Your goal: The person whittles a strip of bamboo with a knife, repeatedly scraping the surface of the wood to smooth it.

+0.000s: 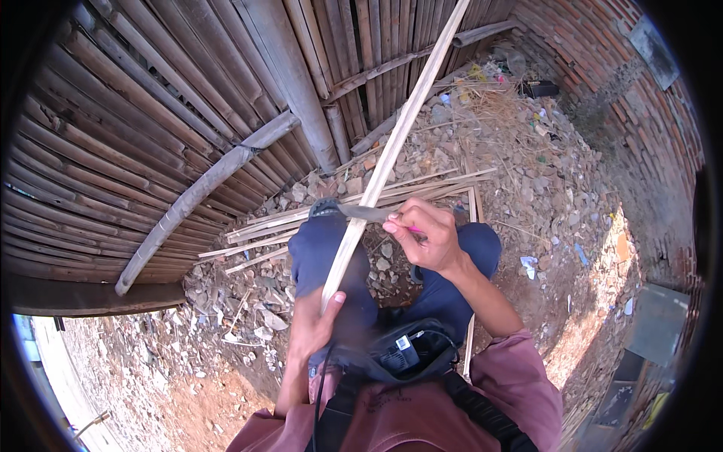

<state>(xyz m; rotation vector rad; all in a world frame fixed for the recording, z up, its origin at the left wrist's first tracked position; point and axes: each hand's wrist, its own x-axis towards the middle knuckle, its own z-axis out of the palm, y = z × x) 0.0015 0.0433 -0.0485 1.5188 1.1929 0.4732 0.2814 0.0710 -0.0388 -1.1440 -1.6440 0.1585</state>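
A long pale bamboo strip (pixel 392 154) slants up and away from my lap, its far end running out of the top of the picture. My left hand (pixel 312 320) grips its near end beside my left thigh. My right hand (pixel 431 235) holds a knife (pixel 365 213) with its blade lying across the strip, just above my knees. A bit of pink, perhaps the handle, shows among the right fingers; most of the grip is hidden in them. Beyond my feet, several more bamboo strips (pixel 275 226) lie loosely piled on the rubble.
Broken stones and litter (pixel 520 143) cover the ground. A bamboo-pole wall (pixel 181 98) with a crossing pole (pixel 203 184) rises on the left, and a brick wall (pixel 640 113) on the right. A black pouch (pixel 403 350) with a cable sits at my waist.
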